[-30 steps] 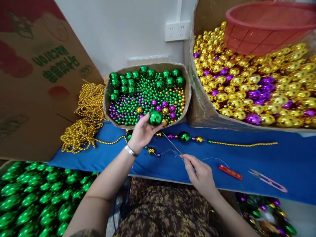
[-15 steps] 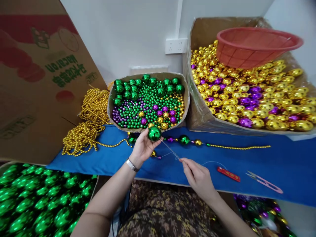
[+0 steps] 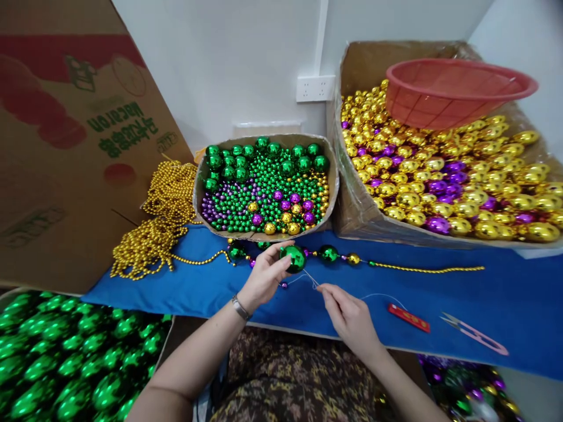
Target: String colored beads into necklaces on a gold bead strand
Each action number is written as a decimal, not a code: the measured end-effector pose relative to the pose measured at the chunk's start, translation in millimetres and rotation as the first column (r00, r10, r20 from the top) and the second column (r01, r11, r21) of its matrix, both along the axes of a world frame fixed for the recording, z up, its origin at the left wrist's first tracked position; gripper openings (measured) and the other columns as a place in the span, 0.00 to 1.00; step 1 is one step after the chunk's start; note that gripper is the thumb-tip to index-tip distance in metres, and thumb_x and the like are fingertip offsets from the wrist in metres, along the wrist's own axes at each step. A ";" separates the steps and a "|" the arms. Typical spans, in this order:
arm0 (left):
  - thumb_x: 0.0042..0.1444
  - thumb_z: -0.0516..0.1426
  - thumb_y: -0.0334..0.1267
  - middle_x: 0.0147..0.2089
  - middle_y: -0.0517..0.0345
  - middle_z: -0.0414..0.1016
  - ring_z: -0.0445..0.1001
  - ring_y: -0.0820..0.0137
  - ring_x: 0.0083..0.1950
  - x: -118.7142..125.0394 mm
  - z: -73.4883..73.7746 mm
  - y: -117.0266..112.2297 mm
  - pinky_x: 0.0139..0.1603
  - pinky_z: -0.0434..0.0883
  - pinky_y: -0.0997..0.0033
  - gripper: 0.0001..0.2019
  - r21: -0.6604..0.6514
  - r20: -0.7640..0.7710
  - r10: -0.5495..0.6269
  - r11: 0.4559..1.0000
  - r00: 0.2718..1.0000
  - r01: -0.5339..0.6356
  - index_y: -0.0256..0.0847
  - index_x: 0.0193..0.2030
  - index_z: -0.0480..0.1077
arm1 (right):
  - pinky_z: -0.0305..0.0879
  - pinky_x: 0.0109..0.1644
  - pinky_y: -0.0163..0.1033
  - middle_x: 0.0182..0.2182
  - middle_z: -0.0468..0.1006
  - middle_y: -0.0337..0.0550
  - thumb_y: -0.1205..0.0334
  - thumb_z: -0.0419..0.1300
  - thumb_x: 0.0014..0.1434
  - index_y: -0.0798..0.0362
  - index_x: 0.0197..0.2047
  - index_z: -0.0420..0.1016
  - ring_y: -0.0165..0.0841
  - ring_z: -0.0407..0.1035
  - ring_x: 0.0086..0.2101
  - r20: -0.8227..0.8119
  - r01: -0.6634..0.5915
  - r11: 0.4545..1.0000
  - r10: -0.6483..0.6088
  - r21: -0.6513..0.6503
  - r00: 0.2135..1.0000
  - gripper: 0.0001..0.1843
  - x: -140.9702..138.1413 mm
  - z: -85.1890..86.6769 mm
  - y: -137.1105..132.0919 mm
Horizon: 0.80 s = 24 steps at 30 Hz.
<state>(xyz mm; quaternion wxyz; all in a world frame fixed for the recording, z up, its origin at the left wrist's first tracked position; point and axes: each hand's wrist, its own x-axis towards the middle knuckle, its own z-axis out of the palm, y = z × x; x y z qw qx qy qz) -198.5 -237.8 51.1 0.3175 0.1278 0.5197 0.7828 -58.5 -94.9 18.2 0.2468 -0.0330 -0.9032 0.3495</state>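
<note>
My left hand (image 3: 264, 276) is closed on a large shiny green bead (image 3: 293, 258), thumb and fingers around its left side. Pinched in my right hand (image 3: 349, 316) is a thin needle (image 3: 310, 278), its far end at the lower right of that bead; whether it has entered the hole I cannot tell. A pale thread runs from near the needle to a small purple bead (image 3: 284, 285) below my left hand. Behind both hands lies a strung row of green, purple and gold beads, partly hidden, ending in a gold bead chain (image 3: 428, 268) at right.
A shallow carton (image 3: 333, 193) of mixed beads stands behind my hands. Right of it, a bigger carton (image 3: 352, 217) holds gold and purple beads and a red basket (image 3: 460, 97). Pink scissors (image 3: 481, 337) and a red thread card (image 3: 409, 317) lie right. Gold chains (image 3: 149, 246) pile left.
My left hand has moved right and down with the green bead, closer to my right hand. Less of the needle shows between them. My right hand has barely moved.
</note>
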 end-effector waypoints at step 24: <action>0.56 0.54 0.39 0.38 0.53 0.77 0.73 0.65 0.40 -100.6 24.8 9.2 0.43 0.69 0.66 0.11 -0.581 -0.783 -0.324 0.685 0.531 -0.439 0.40 0.44 0.72 | 0.69 0.33 0.35 0.32 0.79 0.44 0.62 0.50 0.64 0.51 0.41 0.71 0.32 0.74 0.28 -0.046 0.060 0.997 -0.062 -0.037 0.997 0.09 0.1 -4.7 9.8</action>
